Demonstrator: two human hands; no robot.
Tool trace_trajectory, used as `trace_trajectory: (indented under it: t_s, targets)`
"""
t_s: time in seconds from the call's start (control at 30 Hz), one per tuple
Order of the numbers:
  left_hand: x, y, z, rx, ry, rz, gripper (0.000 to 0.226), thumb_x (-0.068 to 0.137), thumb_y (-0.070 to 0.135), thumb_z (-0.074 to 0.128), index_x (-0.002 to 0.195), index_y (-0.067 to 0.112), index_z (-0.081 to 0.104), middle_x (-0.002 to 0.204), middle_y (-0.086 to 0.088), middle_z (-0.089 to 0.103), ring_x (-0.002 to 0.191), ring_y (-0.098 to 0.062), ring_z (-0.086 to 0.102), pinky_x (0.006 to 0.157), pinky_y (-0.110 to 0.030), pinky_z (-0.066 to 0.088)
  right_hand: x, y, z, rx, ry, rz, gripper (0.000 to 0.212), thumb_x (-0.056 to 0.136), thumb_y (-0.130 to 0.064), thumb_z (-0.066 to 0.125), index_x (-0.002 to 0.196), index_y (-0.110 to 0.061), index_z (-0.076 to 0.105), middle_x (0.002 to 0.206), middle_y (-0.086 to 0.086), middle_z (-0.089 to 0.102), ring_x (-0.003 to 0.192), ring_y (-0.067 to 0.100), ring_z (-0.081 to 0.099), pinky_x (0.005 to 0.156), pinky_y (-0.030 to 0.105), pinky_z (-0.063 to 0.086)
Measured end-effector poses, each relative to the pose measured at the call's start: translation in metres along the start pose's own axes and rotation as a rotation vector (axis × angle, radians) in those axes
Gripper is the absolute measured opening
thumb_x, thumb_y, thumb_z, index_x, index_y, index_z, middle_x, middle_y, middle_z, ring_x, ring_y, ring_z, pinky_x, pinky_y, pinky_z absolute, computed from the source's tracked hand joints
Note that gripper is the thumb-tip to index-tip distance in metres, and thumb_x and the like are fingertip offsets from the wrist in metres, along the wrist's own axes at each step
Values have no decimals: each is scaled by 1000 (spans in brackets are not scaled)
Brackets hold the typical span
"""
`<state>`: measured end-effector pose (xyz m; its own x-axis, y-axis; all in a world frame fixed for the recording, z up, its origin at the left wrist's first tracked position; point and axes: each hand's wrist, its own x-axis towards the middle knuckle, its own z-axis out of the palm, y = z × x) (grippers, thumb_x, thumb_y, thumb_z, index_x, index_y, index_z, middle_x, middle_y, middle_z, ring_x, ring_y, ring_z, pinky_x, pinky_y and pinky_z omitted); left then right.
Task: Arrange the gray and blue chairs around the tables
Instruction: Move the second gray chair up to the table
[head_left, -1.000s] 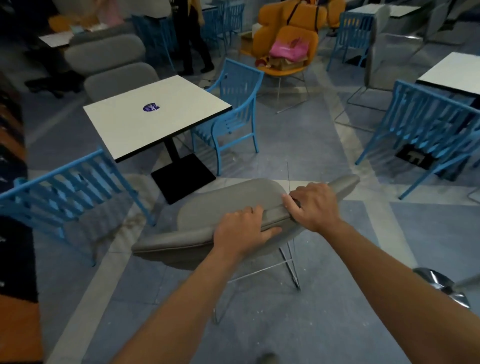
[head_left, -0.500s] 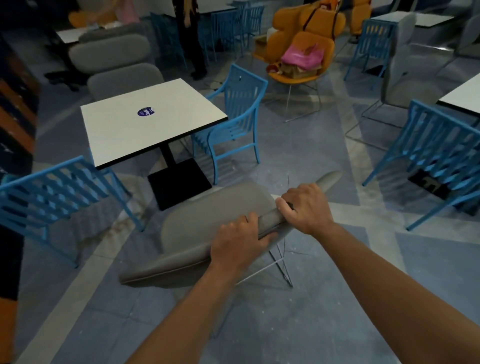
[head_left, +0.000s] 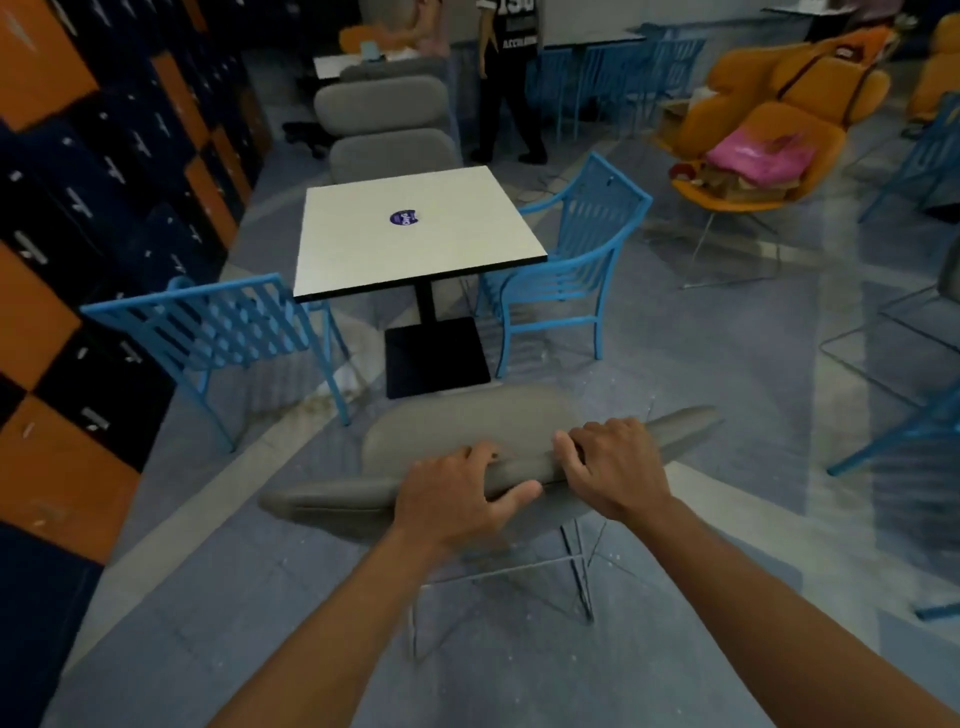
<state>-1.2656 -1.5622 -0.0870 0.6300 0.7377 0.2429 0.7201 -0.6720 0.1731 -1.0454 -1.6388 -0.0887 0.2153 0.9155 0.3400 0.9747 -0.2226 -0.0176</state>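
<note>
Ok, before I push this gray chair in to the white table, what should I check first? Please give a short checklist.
1. Left hand gripping the gray chair backrest: ok.
2. Right hand gripping the backrest: ok.
3. Near side of the white table free of another chair: ok.
4. Floor between chair and table base free of obstacles: ok.
5. Blue chairs, left and right, out of the path: ok.
6. Chair legs all on the floor: cannot tell.
</note>
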Motion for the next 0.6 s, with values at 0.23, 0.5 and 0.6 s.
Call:
trace_trajectory:
  t_s: [0.23,0.5,0.6]
  targets:
    - [-11,-18,-7,135,83,-212,89,82,98,17,68,21,61,70,2,67,67,-26,65,59,-34,47,17,16,-3,10,-118,-181,74,97,-61,15,70,-18,69,68,6,69,62,29,63,56,32,37]
    - [11,-4,0,133,93,-394,61,89,61,30,67,17,67,65,-2,67,62,-27,62,55,-32,43,33,24,3,18,-76,-193,71,94,-58,22,63,-16,69,61,10,65,58,33,64,52,31,36]
    - [26,-1,1,137,82,-418,58,87,58,32,69,16,69,65,-3,67,63,-28,62,58,-33,49,46,31,8,31,-67,-194,68,94,-56,23,61,-16,67,58,9,64,55,32,62,51,30,36]
